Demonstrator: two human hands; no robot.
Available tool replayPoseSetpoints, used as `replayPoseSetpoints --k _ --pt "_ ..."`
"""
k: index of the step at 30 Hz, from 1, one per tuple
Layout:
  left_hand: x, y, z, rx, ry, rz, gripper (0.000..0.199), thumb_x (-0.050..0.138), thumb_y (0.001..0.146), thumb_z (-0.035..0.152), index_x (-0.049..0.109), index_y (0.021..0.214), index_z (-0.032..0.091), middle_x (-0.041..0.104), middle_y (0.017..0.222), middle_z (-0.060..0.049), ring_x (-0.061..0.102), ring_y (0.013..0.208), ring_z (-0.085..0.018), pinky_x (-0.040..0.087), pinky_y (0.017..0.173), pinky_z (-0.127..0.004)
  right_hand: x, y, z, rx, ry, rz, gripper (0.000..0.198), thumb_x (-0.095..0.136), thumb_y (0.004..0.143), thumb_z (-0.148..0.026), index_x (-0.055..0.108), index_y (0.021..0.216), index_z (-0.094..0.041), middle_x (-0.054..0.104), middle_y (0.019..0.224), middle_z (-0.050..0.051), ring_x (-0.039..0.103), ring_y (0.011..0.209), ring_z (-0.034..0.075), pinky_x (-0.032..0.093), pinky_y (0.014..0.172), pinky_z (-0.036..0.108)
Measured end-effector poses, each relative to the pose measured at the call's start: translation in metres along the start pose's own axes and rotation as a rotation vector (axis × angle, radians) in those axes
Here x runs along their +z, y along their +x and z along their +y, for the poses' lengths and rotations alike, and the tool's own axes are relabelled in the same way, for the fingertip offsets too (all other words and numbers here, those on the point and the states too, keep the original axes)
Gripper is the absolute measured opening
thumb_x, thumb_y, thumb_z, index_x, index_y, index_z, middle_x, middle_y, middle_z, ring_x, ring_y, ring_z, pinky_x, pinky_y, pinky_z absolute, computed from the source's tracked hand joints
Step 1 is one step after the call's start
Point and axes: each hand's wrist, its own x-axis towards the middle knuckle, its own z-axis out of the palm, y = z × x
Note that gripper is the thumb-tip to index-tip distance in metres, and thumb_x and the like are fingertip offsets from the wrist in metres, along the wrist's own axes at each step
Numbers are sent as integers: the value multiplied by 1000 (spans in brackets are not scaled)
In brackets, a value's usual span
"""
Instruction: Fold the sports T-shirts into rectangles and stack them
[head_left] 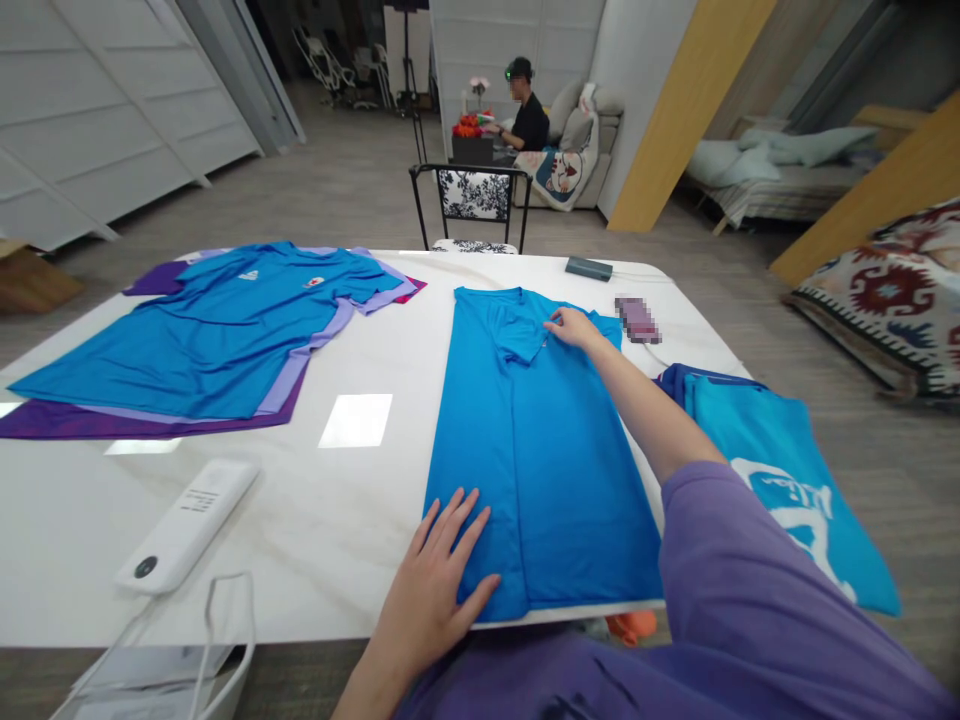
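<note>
Stretching before me, the white table [322, 560] carries a pile of shirts [210, 340] on its left and, right of its middle, a half-folded blue shirt [585, 490] reaching its near edge. My left hand [435, 580] lies flat on the cloth by that edge, fingers spread loose; my right hand [576, 328] touches the sleeve [516, 332] toward the far edge, pinching or not I cannot tell.

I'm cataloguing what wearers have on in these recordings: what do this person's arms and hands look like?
The left hand and right hand are bare, with no gloves, rings or watch visible. The right arm has a short, loose purple sleeve, matching the purple top. The left sleeve is out of view.
</note>
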Motion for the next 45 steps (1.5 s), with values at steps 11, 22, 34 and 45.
replayPoseSetpoints --k 11,22,34,45 --pt "-5 1 3 -12 22 -37 87 59 115 47 17 190 35 29 194 -4 35 179 -36 43 143 -65 8 41 12 114 27 63 21 73 99 -30 82 116 -21 80 133 18 75 123 37 61 110 47" --pt "8 4 -11 33 66 12 108 68 104 67 12 190 35 46 185 0 53 168 -37 58 130 -57 49 146 -149 -113 143 2 37 65 112 -53 82 125 -22 77 146 15 69 138 37 51 125 55" --pt "29 -2 -29 96 87 22 100 63 106 72 20 189 35 56 178 2 56 167 -30 71 118 -48 61 215 -161 -135 161 -89 27 77 103 -35 86 119 -15 85 128 11 77 122 30 59 113 38" --pt "41 -8 -20 -27 21 -4 84 56 113 55 17 187 45 55 177 7 53 168 -30 66 128 -49 69 235 -182 -135 132 -147 49 81 98 -61 89 118 -17 84 129 14 78 124 35 58 118 46"
